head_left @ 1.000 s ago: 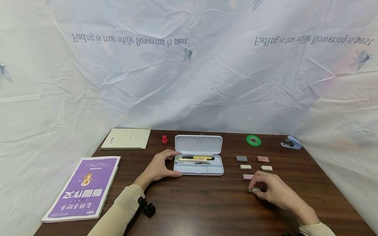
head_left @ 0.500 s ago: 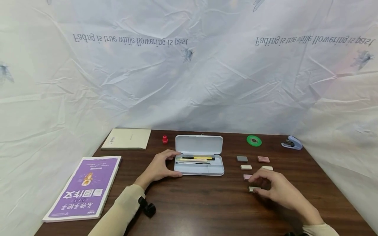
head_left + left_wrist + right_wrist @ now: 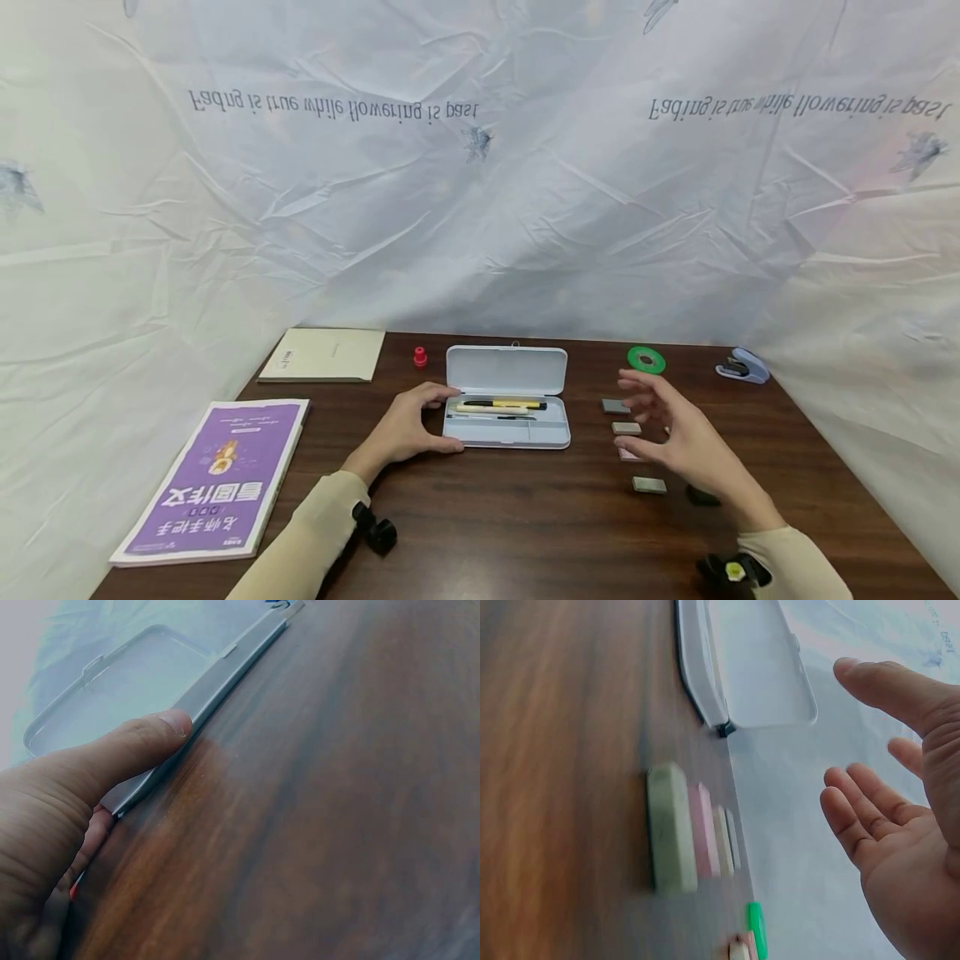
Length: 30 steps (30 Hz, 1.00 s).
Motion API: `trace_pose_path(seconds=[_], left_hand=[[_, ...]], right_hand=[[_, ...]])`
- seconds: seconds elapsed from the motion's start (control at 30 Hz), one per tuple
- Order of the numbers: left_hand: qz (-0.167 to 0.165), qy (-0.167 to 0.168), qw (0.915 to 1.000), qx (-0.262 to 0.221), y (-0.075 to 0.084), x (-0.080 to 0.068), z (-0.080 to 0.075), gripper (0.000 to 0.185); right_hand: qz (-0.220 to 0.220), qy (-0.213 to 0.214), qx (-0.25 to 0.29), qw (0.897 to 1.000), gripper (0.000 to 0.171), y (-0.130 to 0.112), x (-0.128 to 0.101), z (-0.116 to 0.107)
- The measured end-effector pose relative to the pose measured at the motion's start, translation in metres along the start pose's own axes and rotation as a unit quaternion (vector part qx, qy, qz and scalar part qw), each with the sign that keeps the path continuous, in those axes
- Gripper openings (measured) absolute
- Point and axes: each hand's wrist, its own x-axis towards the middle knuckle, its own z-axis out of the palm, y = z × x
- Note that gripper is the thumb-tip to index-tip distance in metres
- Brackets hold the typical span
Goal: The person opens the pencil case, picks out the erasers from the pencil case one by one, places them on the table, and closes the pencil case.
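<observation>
A white pencil case (image 3: 551, 433) lies with its lid raised at the middle of the table. Inside it are a yellow-and-black pen (image 3: 517, 403), a cream pen (image 3: 483, 409) and a thin clear pen. My left hand (image 3: 405, 423) holds the case's left end, thumb (image 3: 161, 729) at the front edge and fingers toward the hinge. Fingers spread and holding nothing, my right hand (image 3: 678, 433) hovers over the erasers. A pale green eraser (image 3: 649, 485) lies nearest me, with pink (image 3: 703, 832), cream (image 3: 626, 428) and grey (image 3: 615, 406) ones behind it. Other erasers are mostly hidden by this hand.
A purple book (image 3: 217, 483) and a cream notebook (image 3: 326, 354) lie at the left. Along the back stand a small red object (image 3: 420, 357), a green tape roll (image 3: 647, 360) and a blue stapler (image 3: 742, 365). A white printed sheet (image 3: 480, 208) hangs behind the table.
My right hand has let go of the pale green eraser, opened its fingers and risen away toward the back. The eraser stays on the table. My left hand keeps its place on the case.
</observation>
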Motion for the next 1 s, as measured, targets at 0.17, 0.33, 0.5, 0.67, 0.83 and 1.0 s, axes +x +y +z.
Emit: trace_pose_path(seconds=[0.17,0.33,0.5,0.67,0.83,1.0], left_hand=[[-0.006,-0.001,1.0,0.001,0.0,0.0,0.001,0.083],[-0.015,-0.004,0.9999,-0.001,0.001,-0.001,0.001,0.084],[-0.011,-0.001,0.9999,-0.001,0.001,0.0,0.001,0.084],[-0.016,-0.004,0.9999,-0.002,0.002,0.0,0.001,0.085],[-0.03,-0.004,0.9995,-0.009,0.002,-0.001,0.001,0.089],[-0.038,0.008,0.998,-0.05,0.003,0.0,0.001,0.11]], right_hand=[[-0.002,-0.006,0.062,0.998,0.102,0.002,0.019,0.013],[-0.005,-0.011,0.091,0.996,0.11,0.002,0.038,0.029],[0.002,-0.024,0.083,0.996,0.119,0.003,0.053,0.045],[0.011,-0.077,0.083,0.994,0.132,0.007,0.057,0.06],[0.033,-0.126,0.084,0.988,0.144,0.012,0.054,0.069],[0.058,-0.122,0.077,0.988,0.147,0.016,0.052,0.074]])
